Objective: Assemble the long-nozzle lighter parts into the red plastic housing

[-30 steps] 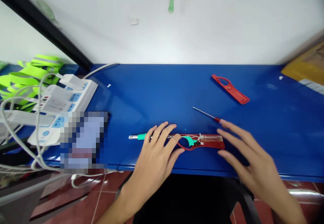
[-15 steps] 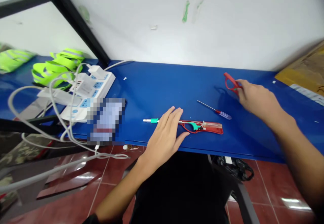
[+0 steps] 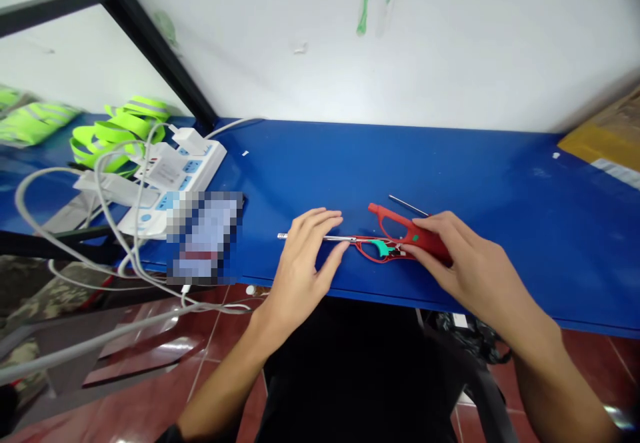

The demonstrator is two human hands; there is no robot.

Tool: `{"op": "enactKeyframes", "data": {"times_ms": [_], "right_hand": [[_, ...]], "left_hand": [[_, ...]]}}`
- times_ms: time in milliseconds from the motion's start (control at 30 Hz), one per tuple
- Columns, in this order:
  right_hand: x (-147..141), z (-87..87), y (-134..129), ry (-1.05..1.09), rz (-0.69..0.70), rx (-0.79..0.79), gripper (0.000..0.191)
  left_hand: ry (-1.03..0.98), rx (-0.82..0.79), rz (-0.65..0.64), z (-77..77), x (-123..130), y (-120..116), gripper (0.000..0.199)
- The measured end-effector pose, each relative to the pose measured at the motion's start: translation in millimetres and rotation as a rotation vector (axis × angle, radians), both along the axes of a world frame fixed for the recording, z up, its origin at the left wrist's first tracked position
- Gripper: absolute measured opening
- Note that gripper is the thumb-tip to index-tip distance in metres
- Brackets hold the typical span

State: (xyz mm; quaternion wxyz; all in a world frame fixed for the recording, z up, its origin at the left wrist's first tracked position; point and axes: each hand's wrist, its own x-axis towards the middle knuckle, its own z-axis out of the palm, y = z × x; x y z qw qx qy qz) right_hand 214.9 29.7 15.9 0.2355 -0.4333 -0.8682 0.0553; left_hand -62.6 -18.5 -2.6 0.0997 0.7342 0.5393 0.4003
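Observation:
A taken-apart gas lighter [image 3: 384, 249] lies on the blue table, its red half-shell holding a green trigger and small inner parts. Its long metal tube [image 3: 337, 238] runs left beneath my left hand [image 3: 303, 256], whose fingers are stretched across it, thumb apart by the near side. My right hand [image 3: 463, 253] grips the other red casing half [image 3: 395, 221], with a loop at its trigger end. That half is tilted just above the lighter's right part, hiding the handle end. A screwdriver [image 3: 407, 204] lies behind, only its shaft showing; its handle is hidden by my right hand.
On the left are a white power strip [image 3: 213, 166] with plugs and looping cables, a blurred-out phone [image 3: 210, 236] and bright yellow-green straps [image 3: 125, 129]. A cardboard box [image 3: 605, 136] stands at the right. A white wall [image 3: 450, 49] rises behind the table [image 3: 300, 163].
My right hand has brought the red casing half from the back right to over the lighter's handle. My left hand has shifted slightly left, thumb and fingers now spread around the tube.

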Motion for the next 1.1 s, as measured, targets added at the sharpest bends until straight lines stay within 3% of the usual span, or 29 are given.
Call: {"op": "enactKeyframes", "data": {"times_ms": [133, 233, 333, 433, 533, 800, 1000, 1100], "right_hand": [[1, 0.5, -4, -0.068, 0.093, 0.197, 0.04], [2, -2.5, 1, -0.088, 0.206, 0.17, 0.038], [2, -7.7, 5, -0.107, 0.243, 0.132, 0.037], [2, -11.9, 5, -0.114, 0.23, 0.128, 0.039], [1, -13.9, 4, -0.135, 0.224, 0.138, 0.042], [-4, -19.3, 2, -0.102, 0.187, 0.136, 0.045], [7, -22.7, -4, 0.054, 0.133, 0.157, 0.051], [8, -22.8, -5, 0.109, 0.112, 0.181, 0.05]], "left_hand": [[0.164, -0.032, -0.032, 2.6, -4, 6, 0.034], [0.212, -0.043, -0.048, -0.2, -5, 9, 0.023], [0.212, -0.069, -0.052, -1.5, -5, 10, 0.032], [0.228, -0.071, -0.1, -0.1, -5, 12, 0.038], [0.243, -0.056, -0.142, 0.9, -5, 14, 0.029], [0.209, -0.075, -0.105, -2.3, -5, 14, 0.026], [0.361, 0.089, -0.069, -5.1, -3, 10, 0.022], [0.42, 0.119, -0.096, -7.2, -3, 8, 0.031]]}}
